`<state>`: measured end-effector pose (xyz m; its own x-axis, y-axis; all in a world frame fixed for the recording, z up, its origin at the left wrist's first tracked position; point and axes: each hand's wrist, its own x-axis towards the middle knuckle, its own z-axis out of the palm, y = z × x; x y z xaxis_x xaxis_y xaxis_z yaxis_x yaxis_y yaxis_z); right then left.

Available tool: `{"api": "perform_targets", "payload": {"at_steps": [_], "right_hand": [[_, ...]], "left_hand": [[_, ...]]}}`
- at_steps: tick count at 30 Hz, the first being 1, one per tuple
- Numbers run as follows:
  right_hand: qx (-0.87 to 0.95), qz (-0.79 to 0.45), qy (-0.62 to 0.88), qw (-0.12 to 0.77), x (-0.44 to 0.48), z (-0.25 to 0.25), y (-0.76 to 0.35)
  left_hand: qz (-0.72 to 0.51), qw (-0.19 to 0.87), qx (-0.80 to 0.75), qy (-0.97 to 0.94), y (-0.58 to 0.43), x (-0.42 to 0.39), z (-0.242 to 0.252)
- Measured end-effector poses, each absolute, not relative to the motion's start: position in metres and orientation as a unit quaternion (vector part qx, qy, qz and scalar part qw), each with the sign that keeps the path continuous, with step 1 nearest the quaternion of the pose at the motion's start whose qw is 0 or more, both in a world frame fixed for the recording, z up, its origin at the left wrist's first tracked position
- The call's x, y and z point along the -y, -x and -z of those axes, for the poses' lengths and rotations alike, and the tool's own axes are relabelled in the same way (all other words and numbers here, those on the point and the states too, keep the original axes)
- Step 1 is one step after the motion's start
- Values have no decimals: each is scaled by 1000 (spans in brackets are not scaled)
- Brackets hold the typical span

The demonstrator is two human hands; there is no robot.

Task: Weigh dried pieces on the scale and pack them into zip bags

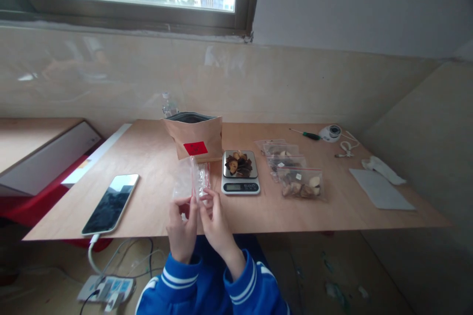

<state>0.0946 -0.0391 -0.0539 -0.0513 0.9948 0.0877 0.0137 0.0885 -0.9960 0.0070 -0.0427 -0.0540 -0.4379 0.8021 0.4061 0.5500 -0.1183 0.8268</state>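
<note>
Between my hands is an empty clear zip bag [184, 182] with a red seal line, held up above the table's front part. My left hand [181, 229] is closed, pinching the bag's lower edge between thumb and fingers. Close beside it, my right hand [217, 224] is also closed with its fingertips at the bag's red edge. Behind the fingers lie more clear zip bags [204, 177]. To the right, a kitchen scale [241, 187] carries a pile of dried brown slices [239, 163]. A brown paper pouch [173, 133] with a red label stands open behind.
Several filled zip bags [301, 184] lie right of the scale. A phone [111, 204] with a plugged-in cable is at the left. Farther right are a screwdriver [310, 135], a small white camera [330, 133] and a white sheet [380, 189]. A bottle [169, 105] stands behind the pouch.
</note>
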Motion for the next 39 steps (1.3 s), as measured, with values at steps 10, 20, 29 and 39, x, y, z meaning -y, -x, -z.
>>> {"api": "perform_targets", "payload": {"at_steps": [10, 20, 29, 39], "right_hand": [[482, -554, 427, 529, 38, 68, -101], [483, -475, 531, 508, 37, 87, -94], [596, -385, 535, 457, 41, 79, -96], [636, -350, 525, 444, 43, 84, -95]], "left_hand": [[-528, 86, -625, -568, -13, 47, 62], [-499, 151, -636, -569, -3, 37, 82], [-398, 115, -654, -633, 30, 35, 99], [-430, 106, -685, -579, 32, 29, 91]]}}
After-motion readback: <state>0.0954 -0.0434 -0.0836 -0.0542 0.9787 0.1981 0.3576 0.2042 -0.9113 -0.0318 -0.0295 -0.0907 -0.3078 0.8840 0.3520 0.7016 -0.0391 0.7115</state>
